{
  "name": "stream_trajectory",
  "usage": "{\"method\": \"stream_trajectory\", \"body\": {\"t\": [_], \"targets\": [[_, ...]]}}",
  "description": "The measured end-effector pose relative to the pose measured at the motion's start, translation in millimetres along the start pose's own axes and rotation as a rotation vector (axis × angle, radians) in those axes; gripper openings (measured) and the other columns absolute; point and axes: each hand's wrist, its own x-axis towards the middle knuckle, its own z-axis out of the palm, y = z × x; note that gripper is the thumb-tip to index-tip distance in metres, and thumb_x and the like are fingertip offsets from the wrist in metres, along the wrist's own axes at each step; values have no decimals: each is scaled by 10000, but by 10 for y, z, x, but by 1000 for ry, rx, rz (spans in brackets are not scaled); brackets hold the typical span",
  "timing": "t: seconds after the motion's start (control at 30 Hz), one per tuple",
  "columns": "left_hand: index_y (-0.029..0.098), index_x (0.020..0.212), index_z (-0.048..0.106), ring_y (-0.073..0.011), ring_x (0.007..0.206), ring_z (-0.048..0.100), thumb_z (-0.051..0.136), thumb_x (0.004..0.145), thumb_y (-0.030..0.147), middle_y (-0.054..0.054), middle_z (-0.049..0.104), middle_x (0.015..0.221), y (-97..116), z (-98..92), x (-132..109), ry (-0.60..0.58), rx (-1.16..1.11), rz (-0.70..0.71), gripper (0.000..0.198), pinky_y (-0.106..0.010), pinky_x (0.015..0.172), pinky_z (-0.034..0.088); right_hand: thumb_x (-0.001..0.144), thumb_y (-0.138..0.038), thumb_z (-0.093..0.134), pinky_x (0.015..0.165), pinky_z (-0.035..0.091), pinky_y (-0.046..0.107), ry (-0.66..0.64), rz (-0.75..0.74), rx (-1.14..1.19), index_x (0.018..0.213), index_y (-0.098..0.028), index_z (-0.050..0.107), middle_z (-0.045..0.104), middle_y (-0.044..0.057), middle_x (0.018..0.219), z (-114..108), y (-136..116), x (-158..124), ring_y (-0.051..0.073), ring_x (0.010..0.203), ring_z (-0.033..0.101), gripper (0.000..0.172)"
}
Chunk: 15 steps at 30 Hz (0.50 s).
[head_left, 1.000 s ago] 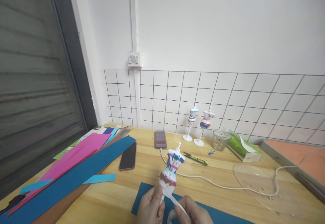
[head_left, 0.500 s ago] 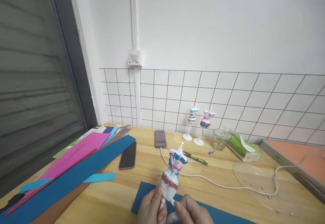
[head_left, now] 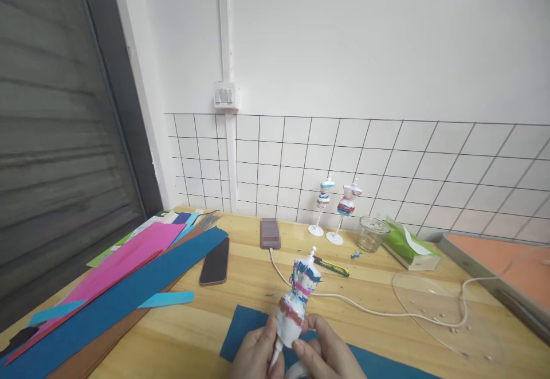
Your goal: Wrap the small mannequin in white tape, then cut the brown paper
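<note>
A small white dress-form mannequin point(head_left: 296, 299), with blue, pink and brown bands round its torso, leans slightly right above the table. My left hand point(head_left: 256, 350) is closed round its lower end and stem. The thumb and fingers of my right hand point(head_left: 324, 347) press against the right side of its white hip. Below, partly hidden by my right hand, is a white ring-shaped thing, perhaps a roll of tape point(head_left: 296, 370). A blue sheet point(head_left: 243, 330) lies on the table under both hands.
Two more mannequins point(head_left: 323, 201) stand by the wall grid. Nearby are a glass jar point(head_left: 373, 234), a tissue pack point(head_left: 410, 247) and a yellow-green cutter point(head_left: 333, 266). Two phones point(head_left: 215, 261), a white cable point(head_left: 365, 308), coloured sheets point(head_left: 129, 258) and a clear disc with beads point(head_left: 429, 304) surround them.
The mannequin has turned a little and shifted slightly right and down. The loose white strip end at its lower edge now lies against the hip, and my right fingers have moved up beside it.
</note>
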Motion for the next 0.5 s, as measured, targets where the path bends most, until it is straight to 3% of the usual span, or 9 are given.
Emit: {"method": "stream_trajectory", "body": {"t": [0.13, 0.23, 0.3, 0.4, 0.5], "targets": [[206, 369, 360, -58, 332, 248, 318, 555, 819, 60, 298, 321, 3, 9, 4, 6, 24, -54, 642, -242, 415, 141, 631, -694, 500, 415, 217, 190, -77, 20, 169, 1051, -143, 392, 366, -97, 496, -16, -48, -20, 56, 415, 304, 702], [194, 412, 417, -63, 350, 276, 340, 542, 818, 49, 343, 344, -42, 18, 50, -67, -35, -153, 642, -233, 408, 146, 666, -621, 544, 412, 226, 190, -248, -82, 345, 1014, -172, 428, 450, -62, 531, -25, -117, -48, 53, 419, 327, 580], [184, 453, 456, -67, 350, 288, 354, 557, 805, 45, 357, 340, -70, 20, 81, -124, -67, -191, 638, -227, 398, 152, 670, -598, 560, 386, 201, 186, -280, -112, 394, 954, -170, 443, 467, -55, 546, -25, -91, -43, 36, 390, 298, 527], [168, 640, 525, -65, 368, 329, 470, 540, 760, 57, 407, 394, -89, 20, 87, -98, -151, -186, 603, -202, 395, 188, 668, -606, 555, 375, 179, 181, -147, -30, 266, 968, -138, 440, 413, -77, 510, -14, 57, 1, 30, 379, 275, 568], [190, 928, 542, -59, 428, 397, 602, 548, 652, 36, 521, 590, -133, 39, 61, -30, -270, -76, 601, -188, 431, 281, 691, -627, 502, 385, 215, 181, -13, 30, 139, 1004, -120, 433, 415, -73, 499, -4, 192, 61, 50, 396, 322, 600]]}}
